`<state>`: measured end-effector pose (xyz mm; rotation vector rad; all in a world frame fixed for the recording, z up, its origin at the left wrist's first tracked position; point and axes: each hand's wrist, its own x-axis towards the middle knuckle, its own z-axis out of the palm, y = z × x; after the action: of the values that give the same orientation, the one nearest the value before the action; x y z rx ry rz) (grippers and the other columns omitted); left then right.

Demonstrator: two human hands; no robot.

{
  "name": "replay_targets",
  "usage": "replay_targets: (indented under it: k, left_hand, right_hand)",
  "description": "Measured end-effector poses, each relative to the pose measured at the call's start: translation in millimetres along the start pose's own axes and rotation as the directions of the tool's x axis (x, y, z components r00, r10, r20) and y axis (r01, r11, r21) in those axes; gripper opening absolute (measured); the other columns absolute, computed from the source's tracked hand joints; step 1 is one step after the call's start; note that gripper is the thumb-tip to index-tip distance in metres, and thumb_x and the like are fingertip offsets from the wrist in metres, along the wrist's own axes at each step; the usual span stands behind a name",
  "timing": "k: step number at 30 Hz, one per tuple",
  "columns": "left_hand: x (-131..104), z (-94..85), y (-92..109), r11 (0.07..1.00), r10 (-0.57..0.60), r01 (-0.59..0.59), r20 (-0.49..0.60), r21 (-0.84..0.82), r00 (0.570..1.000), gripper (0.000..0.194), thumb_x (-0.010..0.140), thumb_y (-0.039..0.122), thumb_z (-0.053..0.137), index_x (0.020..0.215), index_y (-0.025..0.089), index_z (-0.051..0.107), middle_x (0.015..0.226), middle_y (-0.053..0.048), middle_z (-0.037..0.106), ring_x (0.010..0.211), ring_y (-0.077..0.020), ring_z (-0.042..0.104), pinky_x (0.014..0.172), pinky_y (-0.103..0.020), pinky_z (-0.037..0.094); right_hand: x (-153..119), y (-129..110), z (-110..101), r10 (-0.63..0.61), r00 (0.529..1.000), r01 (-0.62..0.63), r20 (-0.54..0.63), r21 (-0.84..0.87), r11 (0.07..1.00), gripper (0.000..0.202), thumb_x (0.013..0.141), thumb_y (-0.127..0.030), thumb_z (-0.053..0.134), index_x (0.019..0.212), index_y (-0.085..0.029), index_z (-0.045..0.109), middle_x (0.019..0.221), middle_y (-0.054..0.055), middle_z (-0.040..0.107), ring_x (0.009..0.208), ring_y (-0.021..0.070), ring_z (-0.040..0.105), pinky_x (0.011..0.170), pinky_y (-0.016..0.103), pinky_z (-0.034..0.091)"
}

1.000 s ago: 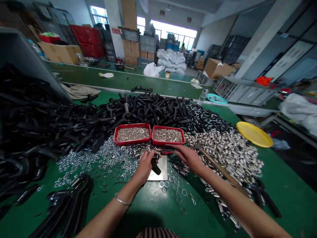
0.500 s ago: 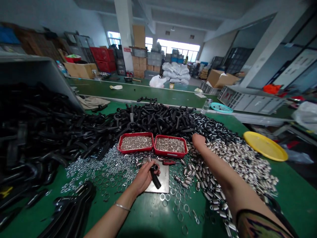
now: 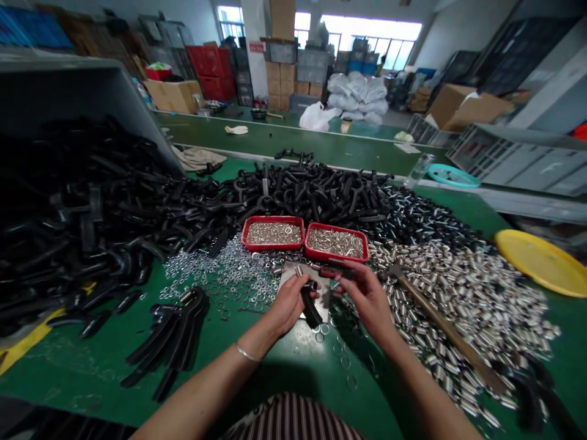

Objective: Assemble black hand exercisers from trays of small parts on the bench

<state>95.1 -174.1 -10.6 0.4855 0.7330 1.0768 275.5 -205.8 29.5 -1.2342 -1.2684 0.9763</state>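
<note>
My left grip (image 3: 288, 302) is clamped on a handle (image 3: 312, 311), probably steadying it; right grip (image 3: 372, 304) pinches a bolt (image 3: 346, 275), I think.

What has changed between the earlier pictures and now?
The right hand had reached out to the edge of the pile of dark screw-like parts; it has come back toward the person and the left hand, now with what looks like a small dark-and-silver piece. The left hand still holds the black handle over the metal plate. The red trays stayed put.
</note>
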Motion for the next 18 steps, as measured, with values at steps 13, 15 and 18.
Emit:
replay_targets:
  k: [13, 15, 18]
  left_hand:
    - [-19.7, 5.5, 20.5, 0.985, 0.066, -0.060, -0.032, 0.163, 0.997, 0.035, 0.080, 0.045, 0.073, 0.089, 0.016, 0.057, 0.078, 0.002, 0.059, 0.066, -0.0091, 0.054, 0.065, -0.022, 0.045]
    - [-18.8, 3.6, 22.8, 0.969, 0.026, -0.026, 0.003, 0.244, 1.000, 0.036, 0.080, 0.048, 0.071, 0.090, 0.017, 0.056, 0.077, 0.003, 0.056, 0.063, -0.0086, 0.053, 0.062, -0.022, 0.044]
    - [-17.9, 3.7, 28.9, 0.921, 0.003, -0.021, 0.047, 0.390, 0.999, 0.035, 0.084, 0.050, 0.065, 0.096, 0.019, 0.056, 0.079, 0.003, 0.056, 0.062, -0.0094, 0.052, 0.059, -0.022, 0.043]
  right_hand:
    - [-26.4, 17.4, 38.9, -0.409, 0.893, 0.446, 0.189, -0.497, 0.744, 0.017, 0.097, -0.023, 0.056, 0.114, -0.021, 0.058, 0.103, 0.009, 0.065, 0.097, 0.0230, 0.063, 0.086, 0.040, 0.055]
    - [-26.2, 17.1, 29.8, -0.435, 0.859, 0.510, 0.271, -0.531, 0.676, 0.020, 0.097, -0.020, 0.055, 0.116, -0.021, 0.057, 0.105, 0.010, 0.064, 0.099, 0.0236, 0.061, 0.088, 0.041, 0.054]
    - [-17.2, 18.3, 16.2, -0.500, 0.768, 0.639, 0.400, -0.537, 0.551, 0.027, 0.097, -0.017, 0.053, 0.124, -0.020, 0.055, 0.112, 0.013, 0.062, 0.105, 0.0246, 0.058, 0.090, 0.042, 0.053]
